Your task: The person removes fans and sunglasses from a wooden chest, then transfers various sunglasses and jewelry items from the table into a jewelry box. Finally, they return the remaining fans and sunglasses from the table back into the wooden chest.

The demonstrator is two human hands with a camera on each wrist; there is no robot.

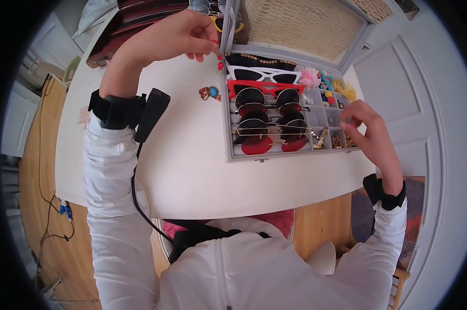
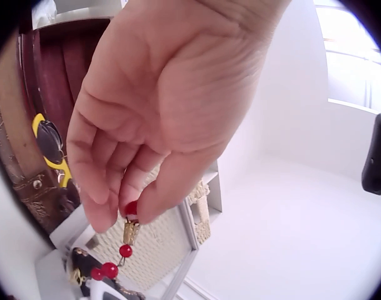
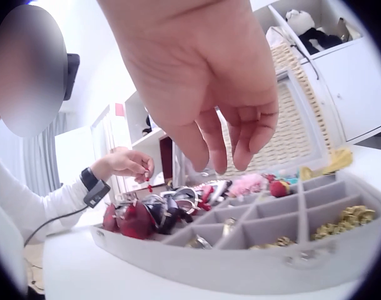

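Observation:
My left hand [image 1: 174, 39] pinches a dangling earring [image 2: 126, 250] between thumb and fingertips; its round red beads and gold-coloured piece hang below. It is at the box's far left corner in the head view. Over the small compartments at the box's right side hovers my right hand [image 1: 370, 126], its fingers hanging loosely bent with nothing visible between them. The grey box [image 3: 196, 262] stands with its lid up. Inside lie white sunglasses [image 1: 236, 70], red sunglasses [image 1: 233, 84], several dark and red round-lensed pairs [image 1: 254, 126] and gold chains [image 3: 346, 222].
On the white table [image 1: 181, 170], left of the box, lies jewellery with a blue stone [image 1: 213, 92]. Behind stands a dark red case [image 1: 114, 41], near yellow sunglasses [image 1: 239, 27]. The raised woven lid [image 1: 300, 26] rises behind the box. A pink pompom [image 1: 310, 77] sits in it.

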